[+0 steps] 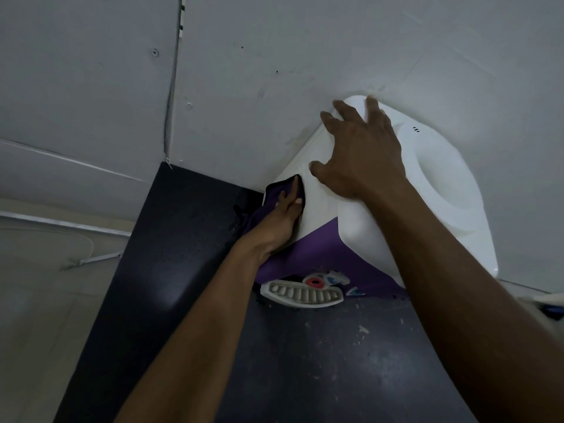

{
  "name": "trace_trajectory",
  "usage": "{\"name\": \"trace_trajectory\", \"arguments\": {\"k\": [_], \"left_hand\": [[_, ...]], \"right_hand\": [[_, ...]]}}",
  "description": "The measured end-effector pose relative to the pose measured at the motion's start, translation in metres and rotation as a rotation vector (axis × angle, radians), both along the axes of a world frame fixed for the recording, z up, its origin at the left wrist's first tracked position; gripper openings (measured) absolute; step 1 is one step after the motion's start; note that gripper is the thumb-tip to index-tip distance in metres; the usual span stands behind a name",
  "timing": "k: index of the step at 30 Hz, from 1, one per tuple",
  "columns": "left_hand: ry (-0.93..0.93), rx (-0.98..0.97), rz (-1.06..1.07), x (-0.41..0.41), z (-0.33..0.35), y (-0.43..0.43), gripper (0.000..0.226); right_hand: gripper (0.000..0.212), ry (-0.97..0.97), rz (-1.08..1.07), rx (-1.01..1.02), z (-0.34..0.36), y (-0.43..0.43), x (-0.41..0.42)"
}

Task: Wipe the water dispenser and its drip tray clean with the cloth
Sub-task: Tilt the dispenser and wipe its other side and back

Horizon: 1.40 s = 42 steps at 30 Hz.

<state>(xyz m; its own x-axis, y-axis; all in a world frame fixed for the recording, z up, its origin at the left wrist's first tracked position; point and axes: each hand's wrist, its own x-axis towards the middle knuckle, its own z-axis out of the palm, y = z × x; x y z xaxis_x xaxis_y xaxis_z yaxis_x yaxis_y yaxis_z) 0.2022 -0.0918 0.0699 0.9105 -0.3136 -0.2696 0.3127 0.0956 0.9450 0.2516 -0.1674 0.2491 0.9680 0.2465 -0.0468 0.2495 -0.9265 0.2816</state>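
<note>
Worktop (305, 361) in front of the water dispenser (442, 190): dark, with pale flecks. Drip tray (302, 296) sits at the dispenser's foot, under the red tap (314, 282). No cloth is on it, so it is probably not yet wiped. Left hand (283, 215) presses the purple cloth (274, 190) on the dispenser's left side, fingers fairly straight. Right hand (363, 151) lies on the dispenser's top, fingers spread wide, holding nothing. Likely mid-task, body being wiped. Grey wall (274, 56) behind the dispenser, pale floor (45, 300) to its left.
</note>
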Motion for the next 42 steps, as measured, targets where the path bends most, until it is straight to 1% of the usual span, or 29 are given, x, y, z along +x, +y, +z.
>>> {"name": "trace_trajectory", "arguments": {"k": [3, 5, 7, 10, 14, 19, 25, 31, 38, 42], "left_hand": [[0.014, -0.084, -0.024, -0.023, -0.010, 0.003, 0.042], [0.035, -0.081, -0.016, -0.039, -0.015, 0.001, 0.034], [0.038, -0.053, 0.018, -0.048, -0.021, -0.004, 0.033], [0.055, -0.026, 0.074, -0.047, -0.027, -0.009, 0.041], [0.080, 0.020, 0.090, -0.029, -0.027, -0.008, 0.051], [0.100, 0.030, 0.119, -0.023, -0.031, -0.008, 0.050], [0.138, 0.045, 0.063, -0.050, -0.059, -0.011, 0.051], [0.175, 0.105, 0.069, -0.024, -0.058, -0.008, 0.052], [0.172, 0.149, 0.062, -0.044, -0.077, -0.010, 0.053], [0.202, 0.158, 0.090, -0.021, -0.079, -0.009, 0.054]], "right_hand": [[0.085, 0.002, 0.003, 0.000, 0.000, 0.000, 0.000], [0.085, 0.004, 0.003, -0.001, 0.000, 0.000, -0.001], [0.084, 0.008, 0.004, 0.000, 0.000, -0.001, -0.001], [0.084, 0.011, 0.010, 0.001, 0.000, -0.001, -0.001], [0.084, 0.007, 0.012, -0.007, 0.001, -0.001, -0.001], [0.084, 0.016, -0.001, -0.001, 0.002, 0.001, 0.000], [0.084, 0.012, 0.005, 0.012, 0.001, 0.000, -0.001], [0.084, 0.012, 0.003, 0.029, 0.001, 0.000, -0.001], [0.084, 0.022, 0.002, 0.030, 0.002, 0.001, -0.001], [0.085, 0.016, 0.015, 0.034, 0.001, 0.006, -0.002]]}}
